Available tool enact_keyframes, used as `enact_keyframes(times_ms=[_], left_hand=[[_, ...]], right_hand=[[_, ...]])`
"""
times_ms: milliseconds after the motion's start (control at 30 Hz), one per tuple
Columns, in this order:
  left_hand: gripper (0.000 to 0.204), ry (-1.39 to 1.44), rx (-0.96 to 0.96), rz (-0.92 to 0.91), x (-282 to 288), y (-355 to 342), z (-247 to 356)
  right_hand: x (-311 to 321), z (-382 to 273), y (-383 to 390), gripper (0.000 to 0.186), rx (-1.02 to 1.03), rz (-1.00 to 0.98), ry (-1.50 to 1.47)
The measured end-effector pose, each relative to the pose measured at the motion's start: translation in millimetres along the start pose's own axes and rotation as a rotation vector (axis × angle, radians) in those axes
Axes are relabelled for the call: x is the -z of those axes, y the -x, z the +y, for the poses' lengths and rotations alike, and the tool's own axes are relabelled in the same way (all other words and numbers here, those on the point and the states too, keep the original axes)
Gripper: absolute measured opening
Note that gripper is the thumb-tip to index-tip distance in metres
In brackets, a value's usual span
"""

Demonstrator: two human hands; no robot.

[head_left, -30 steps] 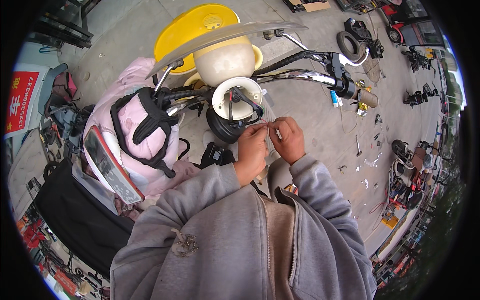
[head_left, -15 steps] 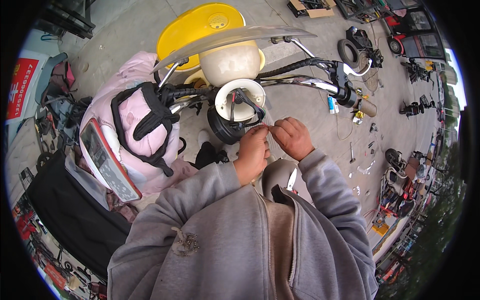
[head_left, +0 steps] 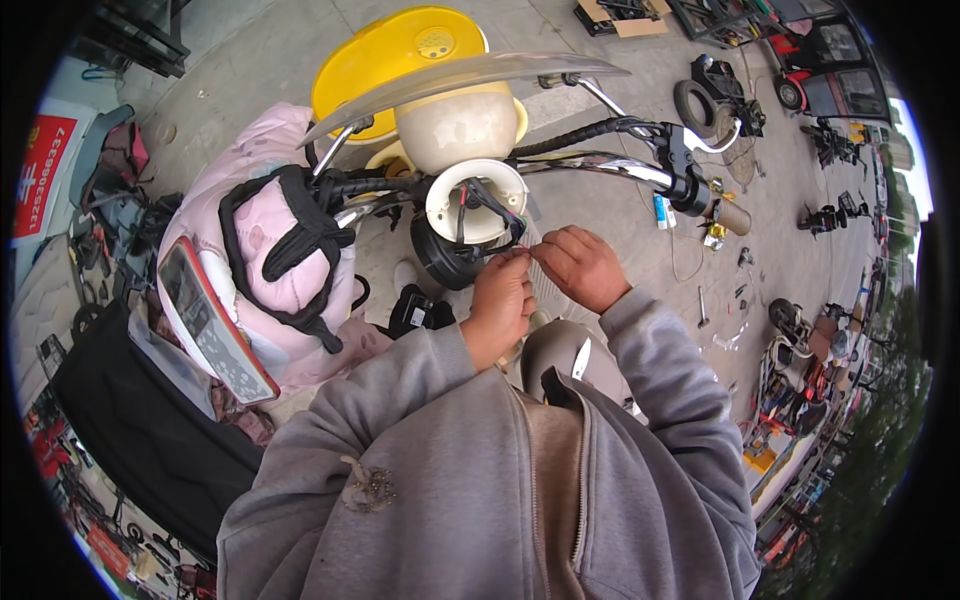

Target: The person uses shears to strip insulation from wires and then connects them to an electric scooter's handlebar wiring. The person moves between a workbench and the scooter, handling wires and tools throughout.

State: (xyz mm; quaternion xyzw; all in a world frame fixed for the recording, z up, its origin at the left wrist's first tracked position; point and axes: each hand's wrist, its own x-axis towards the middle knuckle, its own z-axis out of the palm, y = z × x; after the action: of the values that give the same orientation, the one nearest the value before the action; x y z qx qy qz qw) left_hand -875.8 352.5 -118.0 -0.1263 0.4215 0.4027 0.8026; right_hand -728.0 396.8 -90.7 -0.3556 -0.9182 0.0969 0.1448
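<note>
My left hand and my right hand meet below a white round housing, fingertips pinched on thin wires that hang out of it. A black round part sits under the housing. Chrome handlebars with black cables run to both sides, and a clear windshield arches over the cream body. A knife with a white blade lies on my lap or seat, below my right hand. Pink padded cover drapes over the left bar.
A yellow tub-like part is behind the windshield. At right on the concrete floor lie a tire, a hammer and a blue can, with parked scooters beyond. A red-and-white sign and piled parts stand at left.
My right hand has shifted slightly and its fingers lie flatter, still pinched by my left hand. The knife, unseen a second ago, shows below it. The view has shifted a little.
</note>
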Motion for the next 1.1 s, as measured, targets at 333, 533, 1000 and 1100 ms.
enact_keyframes(times_ms=[333,533,1000,1100], left_hand=[[0.007,-0.042,-0.017,0.052,3,-2,-7],[0.006,-0.04,0.026,-0.01,6,-1,-4],[0.005,-0.022,0.029,-0.066,7,0,3],[0.004,-0.022,0.037,-0.058,8,0,2]], right_hand=[[-22,-15,2,0.016,-1.121,-0.094,-0.932],[-17,23,1,0.015,-1.494,-0.499,-1.754],[-2,-35,5,0.029,-0.305,0.019,-0.077],[-7,-34,5,0.021,-0.302,0.027,-0.054]])
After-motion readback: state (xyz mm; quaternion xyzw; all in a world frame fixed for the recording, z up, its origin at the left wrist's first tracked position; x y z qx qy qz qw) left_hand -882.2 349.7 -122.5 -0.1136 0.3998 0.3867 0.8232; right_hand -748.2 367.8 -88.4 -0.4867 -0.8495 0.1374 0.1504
